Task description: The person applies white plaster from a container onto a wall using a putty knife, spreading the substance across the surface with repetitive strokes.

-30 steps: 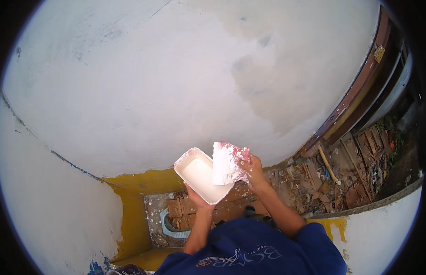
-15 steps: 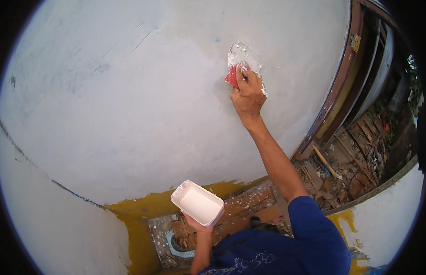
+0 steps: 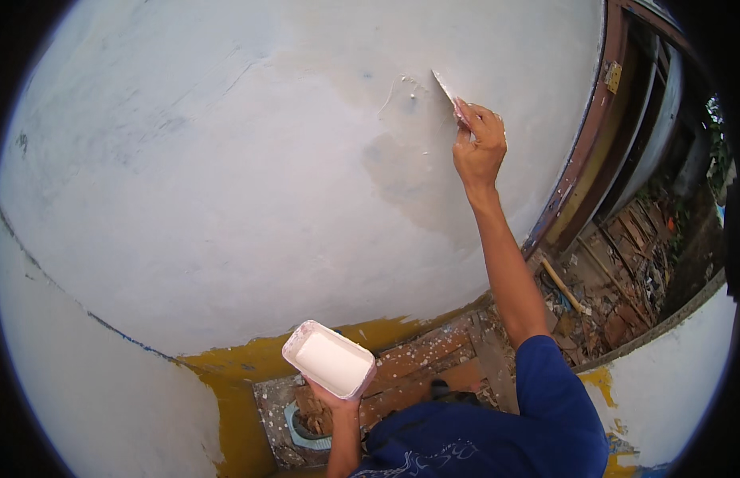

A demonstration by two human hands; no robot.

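My right hand [image 3: 480,151] is closed around the red handle of a putty knife [image 3: 445,88], its blade turned nearly edge-on against the upper part of the white wall [image 3: 250,183]. Left of the blade, a few small lumps and a thin curved line of white filler [image 3: 410,88] stick to the wall, with a damp-looking grey patch [image 3: 410,179] below them. Low in front of me, my left hand [image 3: 336,396] grips from beneath a rectangular white tub [image 3: 355,388] that holds smooth white filler [image 3: 331,360]. The left fingers are mostly hidden under the tub.
A brown door frame [image 3: 581,151] with a rusty hinge stands at the right. Wood scraps and rubble [image 3: 609,279] litter the ground beyond it. Below are paint-spotted boards [image 3: 418,362], a light-blue squat toilet pan [image 3: 300,434] and a mustard-yellow wall band [image 3: 242,358].
My right hand has moved right and turned the putty knife from flat to nearly edge-on, uncovering filler lumps on the wall. The tub in my left hand has shifted slightly left.
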